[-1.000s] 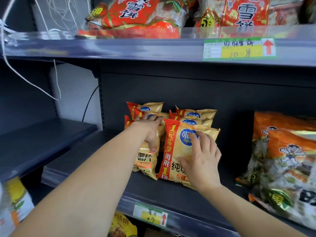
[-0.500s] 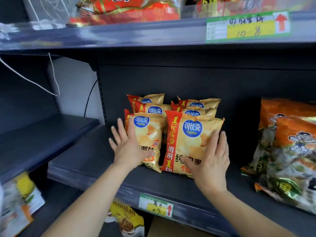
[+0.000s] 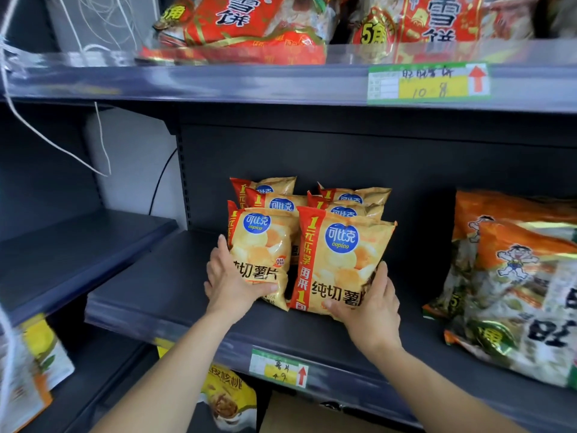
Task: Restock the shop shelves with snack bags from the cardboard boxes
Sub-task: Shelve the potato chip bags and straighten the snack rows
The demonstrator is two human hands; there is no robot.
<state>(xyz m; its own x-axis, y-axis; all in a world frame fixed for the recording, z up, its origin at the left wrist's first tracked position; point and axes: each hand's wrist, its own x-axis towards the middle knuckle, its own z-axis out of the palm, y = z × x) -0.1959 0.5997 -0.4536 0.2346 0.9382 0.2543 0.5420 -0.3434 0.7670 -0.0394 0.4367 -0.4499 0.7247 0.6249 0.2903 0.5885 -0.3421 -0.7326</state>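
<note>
Head view: two rows of yellow crisp bags with red side bands are seen standing on the middle shelf, close to its dark back panel. The left front bag is held by the left grip, a bare hand: the thumb is laid across the lower front of the bag and the fingers are wrapped behind its left edge. The right front bag is held by the right grip, with the thumb pressed on the bottom front corner and the fingers curled round the right edge. Both front bags are kept upright, side by side and touching, with their bottoms on or just above the shelf; which of the two cannot be told. Behind them, more bags of the same kind are stacked in two files, the left rear bags and the right rear bags, only their tops being visible.

A green and yellow price label with a red arrow is fixed to the shelf's front rail, below the bags. To the right on the same shelf, well apart, large orange and green snack bags are leaned. On the upper shelf, red snack bags are laid, and a second price label is fixed to its rail. White cords are hung at the left.
</note>
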